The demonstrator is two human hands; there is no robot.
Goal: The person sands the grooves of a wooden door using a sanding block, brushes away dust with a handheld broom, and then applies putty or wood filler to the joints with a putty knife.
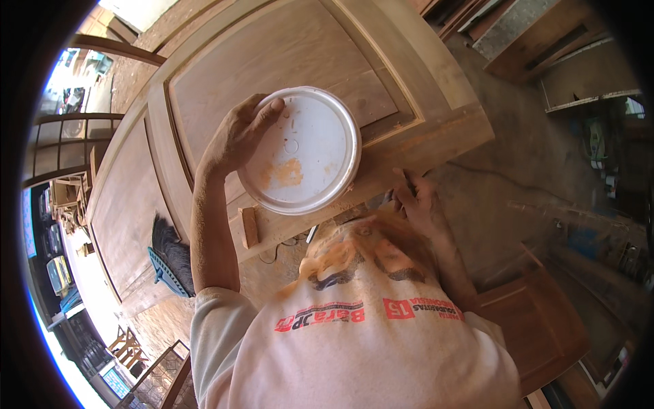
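My left hand [245, 129] grips a round white plastic lid [310, 143] by its far left rim, thumb on the upper face and the other fingers hidden beneath. Orange-brown smears mark the lid's face. It is held above a large panelled wooden door [238, 54] lying flat in front of me. My right hand [417, 201] is close to my shirt, by the door's near edge. Its fingers are curled; what they hold, if anything, is hidden.
A small wooden block [248, 228] stands on the door's near edge. Farther left lies a brush [174, 255] with black bristles and a teal back. A reddish wooden panel [531, 320] is at the lower right. Boards [538, 41] are stacked at the far right.
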